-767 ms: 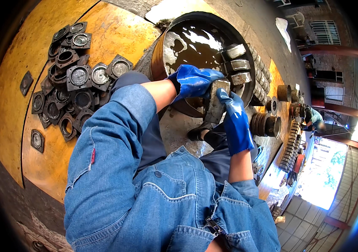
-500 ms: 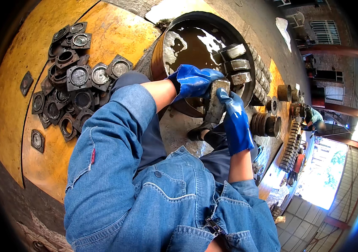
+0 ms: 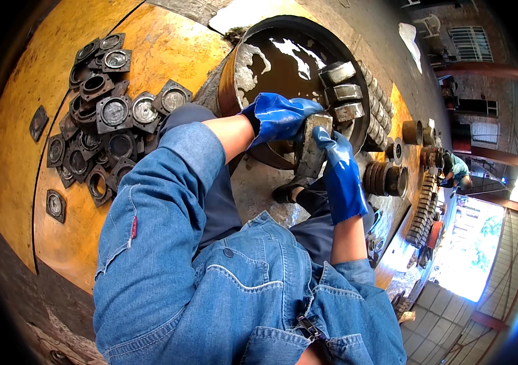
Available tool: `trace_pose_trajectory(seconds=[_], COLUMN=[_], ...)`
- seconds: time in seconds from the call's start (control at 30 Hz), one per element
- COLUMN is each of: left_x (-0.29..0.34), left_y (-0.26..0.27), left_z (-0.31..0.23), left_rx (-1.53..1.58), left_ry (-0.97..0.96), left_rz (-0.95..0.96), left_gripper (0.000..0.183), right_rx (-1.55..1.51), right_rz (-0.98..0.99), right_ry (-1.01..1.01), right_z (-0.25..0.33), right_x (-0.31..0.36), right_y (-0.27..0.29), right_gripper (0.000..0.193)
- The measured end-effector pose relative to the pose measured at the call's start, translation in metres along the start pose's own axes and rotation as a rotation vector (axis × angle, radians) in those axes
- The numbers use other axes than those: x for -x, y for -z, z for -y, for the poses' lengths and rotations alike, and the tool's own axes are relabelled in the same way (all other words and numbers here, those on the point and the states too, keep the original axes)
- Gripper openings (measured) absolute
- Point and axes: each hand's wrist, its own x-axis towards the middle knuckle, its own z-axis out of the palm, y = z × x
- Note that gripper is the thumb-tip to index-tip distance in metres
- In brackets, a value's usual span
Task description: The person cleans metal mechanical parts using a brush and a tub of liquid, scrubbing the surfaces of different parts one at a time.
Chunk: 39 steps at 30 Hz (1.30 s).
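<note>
Both my hands wear blue rubber gloves and hold one wet grey metal block at the near rim of a round metal tub. My left hand grips its upper left side, the fingers curled out of sight behind it. My right hand holds it from the right, thumb lying on the front face. Dark brown liquid with pale shiny patches fills the tub. Several similar metal blocks are lined up inside its right wall, just beyond the held one.
Square metal flanges with round centres lie heaped on yellow boards to my left. Stacked metal blocks stand right of the tub, near ribbed cylinders. Another person bends over farther right.
Pale patches on the liquid have shifted shape. Both hands and the metal block stay almost in place. The far person's posture differs slightly.
</note>
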Motion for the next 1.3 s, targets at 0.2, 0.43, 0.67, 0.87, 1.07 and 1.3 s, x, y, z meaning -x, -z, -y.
trace_pose_trajectory(seconds=[0.2, 0.43, 0.67, 0.87, 1.07, 1.3], left_x=[-0.009, 0.000, -0.003, -0.004, -0.006, -0.014], left_y=[-0.003, 0.001, 0.000, 0.003, -0.005, -0.008], left_z=[0.027, 0.007, 0.015, 0.004, 0.021, 0.036], left_rx=[-0.136, -0.393, -0.400, -0.179, -0.157, -0.289], left_ry=[-0.132, -0.198, -0.218, -0.079, -0.153, -0.214], left_rz=[-0.047, -0.080, -0.097, 0.020, -0.093, -0.122], left_gripper=[0.044, 0.053, 0.051, 0.043, 0.040, 0.044], right_rx=[-0.010, -0.013, 0.006, -0.037, -0.028, -0.131], right_rz=[0.007, -0.028, -0.032, 0.008, 0.041, 0.070], right_ry=[0.012, 0.007, -0.012, -0.047, -0.052, -0.027], right_z=[0.008, 0.000, 0.001, 0.021, 0.024, 0.022], right_x=[0.004, 0.003, 0.001, 0.009, 0.008, 0.008], right_y=[-0.003, -0.001, -0.001, -0.003, -0.002, -0.001], right_gripper=[0.055, 0.058, 0.059, 0.061, 0.062, 0.059])
